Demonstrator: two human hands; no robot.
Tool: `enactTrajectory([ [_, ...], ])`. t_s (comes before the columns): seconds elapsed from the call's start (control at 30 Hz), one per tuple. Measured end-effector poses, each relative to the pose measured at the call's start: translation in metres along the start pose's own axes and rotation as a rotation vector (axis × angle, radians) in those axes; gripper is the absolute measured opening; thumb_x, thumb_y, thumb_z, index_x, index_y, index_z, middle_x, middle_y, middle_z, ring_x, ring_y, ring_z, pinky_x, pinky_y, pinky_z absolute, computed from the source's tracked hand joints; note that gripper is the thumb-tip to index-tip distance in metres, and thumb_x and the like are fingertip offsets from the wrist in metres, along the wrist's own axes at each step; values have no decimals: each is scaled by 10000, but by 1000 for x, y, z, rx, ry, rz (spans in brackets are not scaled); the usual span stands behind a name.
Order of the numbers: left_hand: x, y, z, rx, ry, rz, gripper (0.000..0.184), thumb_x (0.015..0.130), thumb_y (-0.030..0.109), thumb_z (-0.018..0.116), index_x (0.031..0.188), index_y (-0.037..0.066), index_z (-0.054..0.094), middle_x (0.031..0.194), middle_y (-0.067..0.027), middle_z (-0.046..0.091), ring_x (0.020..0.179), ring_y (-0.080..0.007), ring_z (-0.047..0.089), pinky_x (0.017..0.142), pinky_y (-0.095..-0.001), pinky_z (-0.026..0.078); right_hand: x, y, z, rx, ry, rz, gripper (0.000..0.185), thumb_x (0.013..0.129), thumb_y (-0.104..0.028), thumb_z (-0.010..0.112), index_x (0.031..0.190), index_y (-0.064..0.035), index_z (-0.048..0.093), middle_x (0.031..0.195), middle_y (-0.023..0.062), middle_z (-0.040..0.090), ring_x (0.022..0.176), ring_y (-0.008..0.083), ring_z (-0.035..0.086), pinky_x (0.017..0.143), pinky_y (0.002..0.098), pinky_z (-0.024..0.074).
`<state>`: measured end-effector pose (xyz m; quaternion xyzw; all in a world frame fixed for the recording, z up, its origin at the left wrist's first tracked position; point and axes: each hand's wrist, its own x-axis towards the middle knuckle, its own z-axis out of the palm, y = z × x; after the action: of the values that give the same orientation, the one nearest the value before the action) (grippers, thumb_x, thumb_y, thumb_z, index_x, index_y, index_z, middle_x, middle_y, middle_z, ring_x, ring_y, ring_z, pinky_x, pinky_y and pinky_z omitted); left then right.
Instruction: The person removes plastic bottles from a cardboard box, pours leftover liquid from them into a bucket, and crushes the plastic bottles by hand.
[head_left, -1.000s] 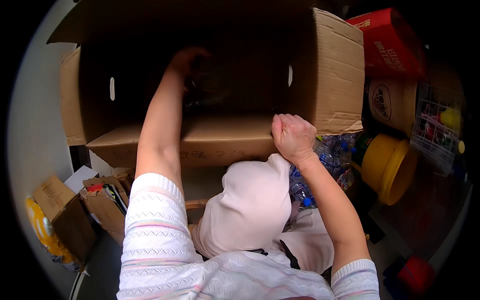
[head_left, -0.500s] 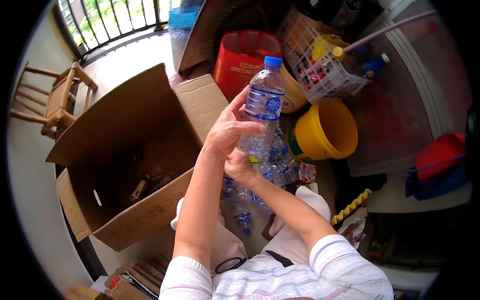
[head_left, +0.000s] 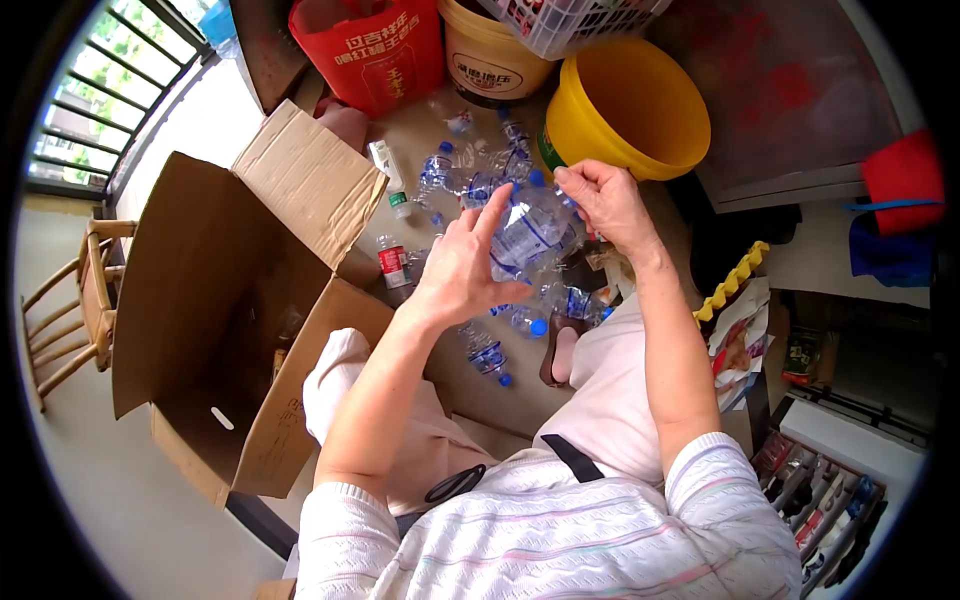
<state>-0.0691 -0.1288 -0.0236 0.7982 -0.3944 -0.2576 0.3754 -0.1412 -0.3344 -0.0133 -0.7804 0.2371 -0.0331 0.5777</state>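
Note:
In front of me is a clear plastic bottle [head_left: 527, 232] with blue bands on its label, tilted over a pile of similar bottles. My left hand [head_left: 462, 262] is at its left side, thumb and fingers spread apart; whether they touch it is unclear. The fingertips of my right hand [head_left: 612, 208] are pinched together at the bottle's upper right end, seemingly round the neck, which they mostly hide. Below, a small blue-labelled bottle [head_left: 486, 355] lies on the floor between my feet. A red-labelled bottle [head_left: 394, 262] lies left of my left hand.
An open cardboard box [head_left: 290, 400] stands at the left, a few items inside. Beyond the pile are a yellow bucket [head_left: 690, 150], a cream bucket [head_left: 485, 75], a red bag [head_left: 385, 60] and a white plastic basket [head_left: 560, 30]. A wooden chair [head_left: 95, 285] is far left.
The view has tilted down and turned. The upright bottle my left hand held up is no longer raised there; both hands are now lower over the pile. My left fingers have spread.

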Motion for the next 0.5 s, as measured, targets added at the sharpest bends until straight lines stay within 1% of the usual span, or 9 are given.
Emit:
enactTrajectory([
  [0.1, 3, -1, 15, 94, 188, -41, 879, 613, 313, 800, 1332, 50, 368, 1042, -177, 547, 958, -360, 546, 845, -411, 457, 9, 10, 9, -91, 34, -135, 328, 861, -318, 642, 795, 4, 631, 551, -7, 538, 522, 53, 471, 498, 244, 385],
  [0.2, 7, -6, 13, -11, 112, -4, 835, 620, 363, 820, 1270, 5, 436, 1059, -186, 597, 984, -352, 582, 866, -387, 456, 11, 8, 2, -211, -3, -172, 313, 860, -300, 639, 798, 7, 628, 545, 5, 535, 521, 58, 455, 501, 262, 396],
  [0.23, 7, -7, 8, -47, 31, -7, 735, 678, 399, 757, 1232, 11, 468, 1049, -199, 599, 959, -311, 600, 834, -382, 469, 8, 3, 0, -268, -47, -129, 300, 867, -275, 632, 787, 13, 625, 562, -9, 547, 534, 56, 464, 504, 250, 395],
  [0.33, 9, -16, -2, -377, -232, -169, 716, 715, 393, 750, 1238, -4, 466, 1008, -150, 627, 940, -263, 616, 831, -348, 472, 7, 6, -2, -90, -164, -100, 238, 886, -226, 611, 830, 4, 630, 650, -22, 586, 592, 46, 498, 531, 224, 392],
  [0.37, 6, -18, 2, -697, -253, -152, 655, 767, 363, 727, 1217, -43, 478, 981, -120, 638, 894, -220, 629, 807, -326, 493, 5, 4, -4, -10, -225, -50, 206, 891, -208, 603, 866, -5, 630, 699, -23, 595, 626, 44, 510, 551, 213, 399],
  [0.43, 1, -16, 4, -1093, -320, -323, 610, 788, 318, 714, 1202, -64, 481, 994, -128, 634, 877, -217, 634, 791, -337, 512, 2, -4, -13, 151, -344, 49, 158, 900, -172, 589, 938, -24, 630, 795, -24, 611, 695, 39, 534, 592, 192, 413],
  [0.47, 0, -15, 4, -1289, -353, -409, 587, 798, 295, 707, 1194, -75, 482, 1000, -132, 632, 868, -216, 637, 783, -343, 521, 1, -3, -17, 195, -357, 6, 168, 894, -182, 597, 976, -38, 624, 840, -19, 614, 724, 46, 544, 610, 191, 429],
  [0.5, -3, -16, 1, -1444, -428, -435, 574, 806, 252, 680, 1203, -105, 470, 1064, -169, 613, 970, -253, 613, 874, -377, 488, -1, -2, -23, 239, -368, -38, 190, 888, -192, 606, 1014, -51, 618, 884, -13, 618, 753, 53, 555, 628, 191, 445],
])
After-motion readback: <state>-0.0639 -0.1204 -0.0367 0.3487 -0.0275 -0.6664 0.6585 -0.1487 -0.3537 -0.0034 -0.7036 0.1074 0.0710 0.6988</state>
